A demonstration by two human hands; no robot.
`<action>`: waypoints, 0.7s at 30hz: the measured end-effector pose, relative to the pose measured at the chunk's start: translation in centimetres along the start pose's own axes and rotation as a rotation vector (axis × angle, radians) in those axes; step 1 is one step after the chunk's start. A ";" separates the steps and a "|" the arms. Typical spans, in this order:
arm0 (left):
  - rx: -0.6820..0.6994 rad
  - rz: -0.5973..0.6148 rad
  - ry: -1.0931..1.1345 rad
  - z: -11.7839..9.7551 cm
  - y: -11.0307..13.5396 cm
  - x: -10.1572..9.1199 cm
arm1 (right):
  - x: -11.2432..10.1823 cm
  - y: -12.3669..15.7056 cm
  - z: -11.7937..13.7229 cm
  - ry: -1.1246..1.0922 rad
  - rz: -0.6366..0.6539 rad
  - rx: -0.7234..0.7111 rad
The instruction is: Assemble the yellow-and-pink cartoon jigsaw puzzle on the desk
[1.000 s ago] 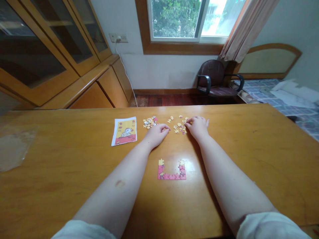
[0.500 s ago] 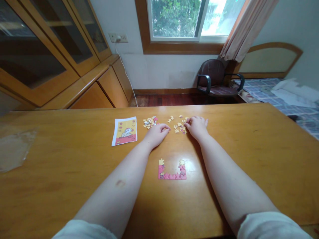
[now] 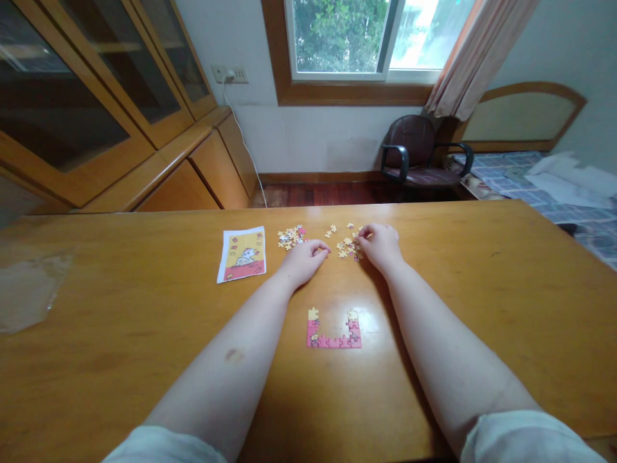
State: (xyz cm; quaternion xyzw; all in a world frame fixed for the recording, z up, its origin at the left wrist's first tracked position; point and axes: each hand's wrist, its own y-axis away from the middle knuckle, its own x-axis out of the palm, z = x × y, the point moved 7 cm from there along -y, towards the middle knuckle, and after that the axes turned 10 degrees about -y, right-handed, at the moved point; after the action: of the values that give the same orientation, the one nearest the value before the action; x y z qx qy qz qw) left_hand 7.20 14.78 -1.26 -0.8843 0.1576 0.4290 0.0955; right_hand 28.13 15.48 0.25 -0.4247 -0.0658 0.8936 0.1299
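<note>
- At the far middle of the tabletop [image 3: 482, 276], the right hand [image 3: 380, 244] pinches into the loose puzzle pieces [image 3: 347, 247]; I cannot tell if its grip has 1.
- The left hand [image 3: 303, 260] rests beside them, loosely curled, nothing seen in it.
- A soft pinch on 1 piece should keep the others still.

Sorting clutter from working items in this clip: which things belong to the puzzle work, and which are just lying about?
In use: loose pieces at the right hand and beside the left hand; part-built puzzle; picture card; table.
Lying about: clear plastic sheet; chair; cabinet; bed.
</note>
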 end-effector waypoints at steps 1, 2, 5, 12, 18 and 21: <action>0.002 0.001 0.004 0.0 0.0 0.0 | -0.1 -0.1 0.0 -0.082 -0.011 0.000; 0.005 0.001 0.008 0.1 0.0 0.1 | 0.0 -0.1 0.0 -0.187 -0.009 0.008; 0.009 0.000 0.016 0.0 0.0 0.1 | 0.9 0.1 0.2 -0.543 0.058 0.064; 0.042 -0.017 0.078 -0.4 0.1 -0.1 | 3.2 1.5 2.3 -1.048 0.232 0.183; 0.090 -0.041 0.191 -1.1 0.2 -0.4 | 4.5 2.3 2.9 -1.221 0.321 0.277; 0.084 -0.055 0.244 -1.3 0.3 -0.6 | 4.6 2.6 3.1 -1.178 0.364 0.283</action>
State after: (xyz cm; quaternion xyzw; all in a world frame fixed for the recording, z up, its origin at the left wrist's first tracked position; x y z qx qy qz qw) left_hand 7.67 14.26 0.00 -0.9291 0.1616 0.3085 0.1243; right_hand 22.42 14.34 -1.80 0.1556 0.0657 0.9853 -0.0273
